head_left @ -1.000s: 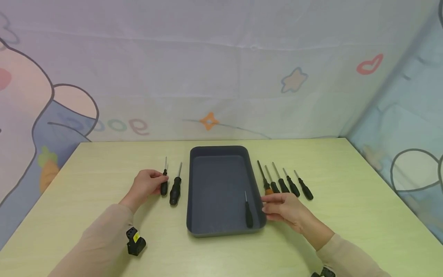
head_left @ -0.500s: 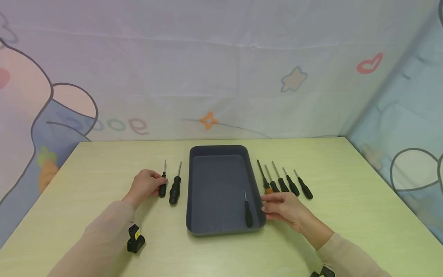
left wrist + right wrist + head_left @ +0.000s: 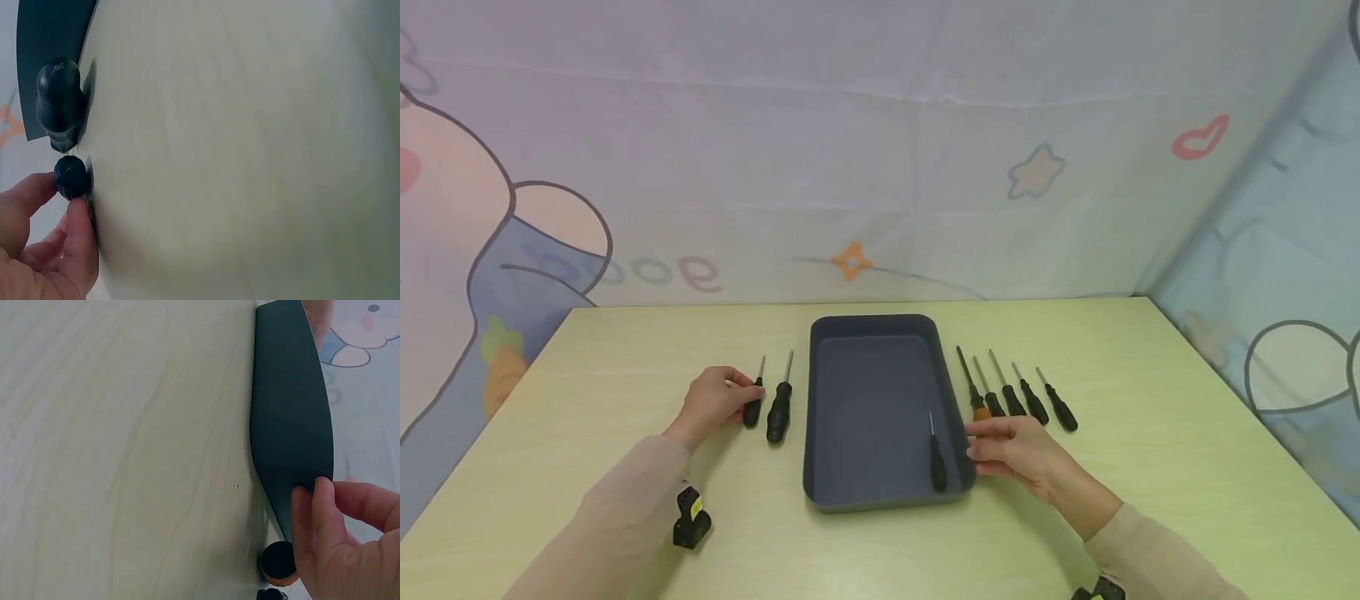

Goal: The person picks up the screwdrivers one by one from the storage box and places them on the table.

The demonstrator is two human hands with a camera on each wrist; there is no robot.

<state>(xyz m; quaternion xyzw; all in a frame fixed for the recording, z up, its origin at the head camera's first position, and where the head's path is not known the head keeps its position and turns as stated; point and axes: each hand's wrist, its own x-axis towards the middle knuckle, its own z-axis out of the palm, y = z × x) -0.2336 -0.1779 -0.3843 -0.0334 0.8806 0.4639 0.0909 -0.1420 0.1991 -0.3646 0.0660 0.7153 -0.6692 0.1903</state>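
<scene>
My left hand pinches the black handle of a screwdriver between thumb and fingers, left of the tray. In the left wrist view that screwdriver shows its handle end towards me, its shaft hidden. Just right of it lies a larger black-handled screwdriver. My right hand touches the outer right wall of a dark grey tray near its front corner. The right wrist view has those fingertips against the tray wall. Inside the tray, a thin black-handled screwdriver lies along the right side.
Several screwdrivers lie in a row right of the tray, among them one with an orange-and-black handle close to my right hand and a black one farthest right. A pale wood-look table carries everything, with a printed cloth behind it.
The screwdriver in my left hand has shifted slightly towards me, and its tip has swung a little left, then right. My right hand and the tray have stayed in place.
</scene>
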